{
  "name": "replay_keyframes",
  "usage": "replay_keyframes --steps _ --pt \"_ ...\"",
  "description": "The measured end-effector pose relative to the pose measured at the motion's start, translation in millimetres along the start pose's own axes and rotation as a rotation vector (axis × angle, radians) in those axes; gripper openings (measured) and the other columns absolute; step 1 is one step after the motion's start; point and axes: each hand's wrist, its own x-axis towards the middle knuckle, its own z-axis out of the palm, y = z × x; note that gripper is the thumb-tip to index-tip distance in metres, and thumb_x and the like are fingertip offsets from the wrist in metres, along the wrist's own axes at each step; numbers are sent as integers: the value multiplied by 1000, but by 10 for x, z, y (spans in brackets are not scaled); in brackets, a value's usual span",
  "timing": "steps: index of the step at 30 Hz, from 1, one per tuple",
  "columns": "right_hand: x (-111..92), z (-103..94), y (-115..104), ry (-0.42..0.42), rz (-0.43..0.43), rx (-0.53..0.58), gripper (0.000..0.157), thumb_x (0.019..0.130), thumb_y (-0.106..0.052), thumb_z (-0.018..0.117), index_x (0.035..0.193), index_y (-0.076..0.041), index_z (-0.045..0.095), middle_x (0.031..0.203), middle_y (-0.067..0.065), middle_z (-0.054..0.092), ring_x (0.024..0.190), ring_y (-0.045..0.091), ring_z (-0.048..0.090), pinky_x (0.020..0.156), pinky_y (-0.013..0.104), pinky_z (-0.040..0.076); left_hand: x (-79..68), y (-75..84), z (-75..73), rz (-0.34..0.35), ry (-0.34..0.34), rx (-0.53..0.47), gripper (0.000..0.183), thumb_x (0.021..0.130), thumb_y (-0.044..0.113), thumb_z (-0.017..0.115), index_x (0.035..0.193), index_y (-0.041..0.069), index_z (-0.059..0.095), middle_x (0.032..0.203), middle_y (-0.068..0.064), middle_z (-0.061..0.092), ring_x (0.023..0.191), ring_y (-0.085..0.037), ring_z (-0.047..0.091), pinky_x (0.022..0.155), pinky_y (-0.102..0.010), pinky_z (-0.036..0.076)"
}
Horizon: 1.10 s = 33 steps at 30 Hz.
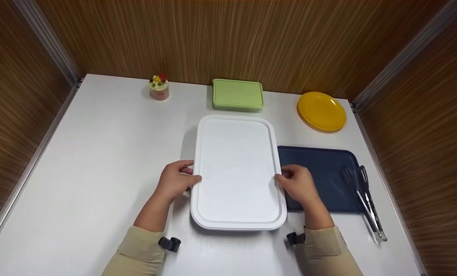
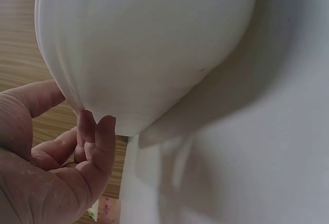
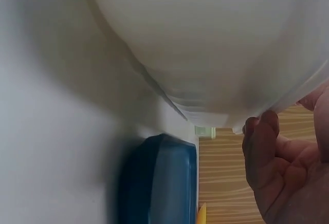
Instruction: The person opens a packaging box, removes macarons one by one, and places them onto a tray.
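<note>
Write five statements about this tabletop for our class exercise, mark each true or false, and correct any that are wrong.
1. The left hand and the right hand grip opposite sides of the white container. True.
2. The green box sits nearer the back wall than the white container. True.
3. The dessert cup stands to the right of the green box. False: it stands to the left.
4. The tongs lie partly over the dark blue tray. True.
5. The yellow plate is stacked on the green box. False: it lies apart, to the right.
</note>
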Motion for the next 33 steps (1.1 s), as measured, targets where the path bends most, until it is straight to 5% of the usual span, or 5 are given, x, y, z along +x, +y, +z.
replay_keyframes --steps 18,33 --pt "-14 -36 -60 57 -30 13 21 87 -7 76 103 7 79 81 11 68 68 18 57 58 24 46 -27 66 -9 60 35 46 55 85 0 81 137 -6 67 106 -18 64 96 -27 66 75 -30 57" --pt "18 29 -391 7 -89 118 32 92 -4 78 120 11 75 86 12 70 71 18 62 58 23 50 -41 196 -331 57 54 56 58 89 1 76 144 -8 60 114 -21 60 99 -28 65 73 -27 56"
